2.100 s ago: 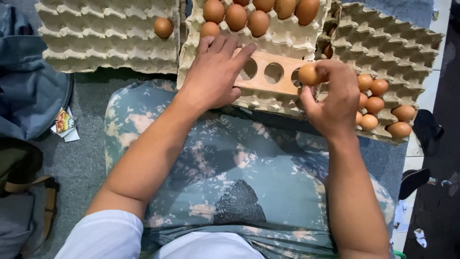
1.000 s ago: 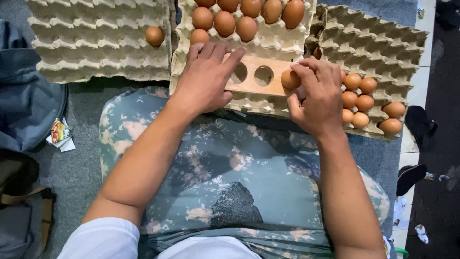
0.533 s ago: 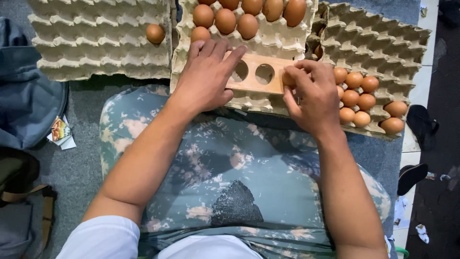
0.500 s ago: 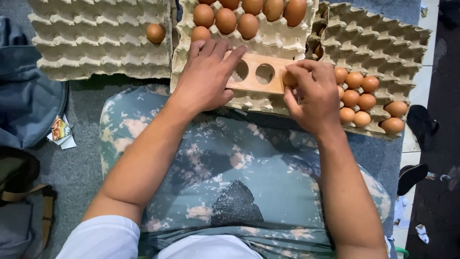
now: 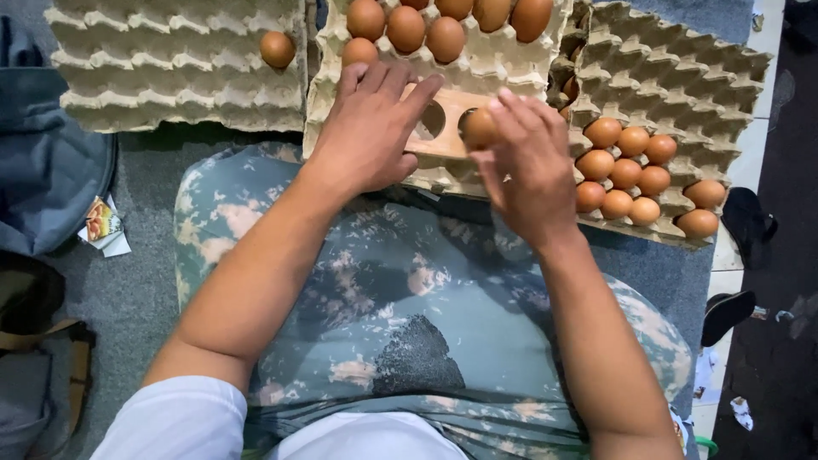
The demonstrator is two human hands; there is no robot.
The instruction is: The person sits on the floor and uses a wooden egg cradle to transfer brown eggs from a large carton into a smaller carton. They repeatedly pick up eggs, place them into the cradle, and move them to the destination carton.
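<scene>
My left hand [image 5: 368,132] lies flat, fingers spread, on a wooden board with round holes [image 5: 436,138] that rests on the middle egg tray [image 5: 503,61]. My right hand [image 5: 528,162] grips a brown egg [image 5: 479,128] and holds it over one of the board's holes. Several brown eggs [image 5: 426,30] sit in the middle tray beyond the board. More brown eggs [image 5: 635,170] fill the near corner of the right tray [image 5: 682,77].
A left cardboard tray [image 5: 170,68] holds a single egg [image 5: 277,48]. A blue-grey bag [image 5: 47,162] and a small wrapper [image 5: 104,223] lie on the grey floor at left. Dark sandals [image 5: 741,255] lie at right. My camouflage-patterned lap fills the foreground.
My right hand has carried the egg leftward along the wooden board, from its right end to a hole nearer the middle. My left hand has stayed flat on the board.
</scene>
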